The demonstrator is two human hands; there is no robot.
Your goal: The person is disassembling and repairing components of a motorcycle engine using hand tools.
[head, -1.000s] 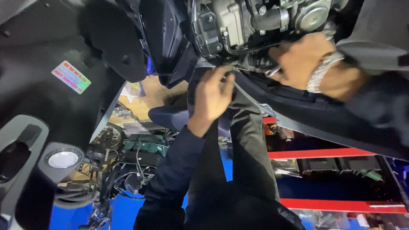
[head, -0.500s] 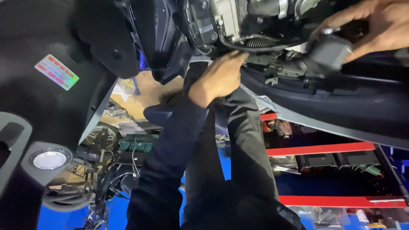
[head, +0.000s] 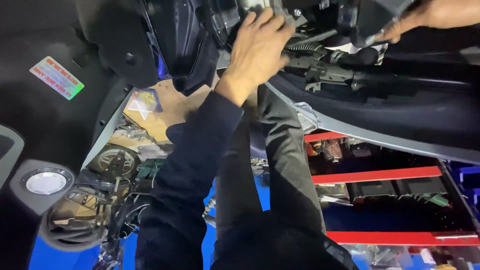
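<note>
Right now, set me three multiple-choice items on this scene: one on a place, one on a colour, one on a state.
1. Where is the left hand?
A. Up on the engine parts
B. On the blue floor
C. On the red shelf

2. What colour is the left sleeve?
A. White
B. Dark navy
C. Yellow

3. How is the right hand?
A. Hanging free
B. Flat on the sticker
C. Fingers on a dark part

Answers: 1 A, it reaches up among the engine parts; 2 B, the cloth is dark; 3 C, fingers grip its edge.
</note>
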